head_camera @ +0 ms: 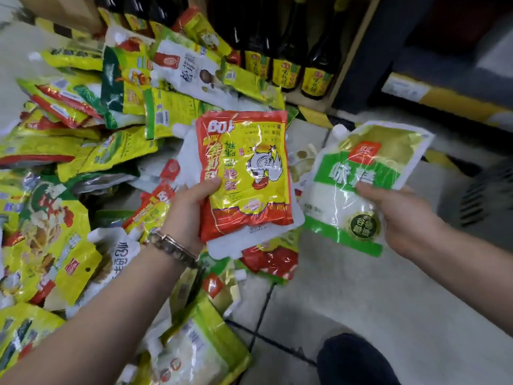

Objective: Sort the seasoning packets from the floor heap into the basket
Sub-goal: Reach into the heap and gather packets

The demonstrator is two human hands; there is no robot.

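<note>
Illumination: bright and even. Specular glare streaks the foil of the red-and-yellow packet [244, 173], the green-and-white pouch [374, 151] and the heap [69, 151]. Shadows on the floor [361, 287] are soft. Wide-angle distortion bends the edges. Blur smears the bottles [288, 65] and the corners.

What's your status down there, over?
Left grip holds red-and-yellow chicken packet, white pouch behind. Right grip holds green-and-white spouted pouch. Heap on floor; basket not in view.

Heap [63, 151] cut off L edge; bottles [288, 51] cropped at top.
</note>
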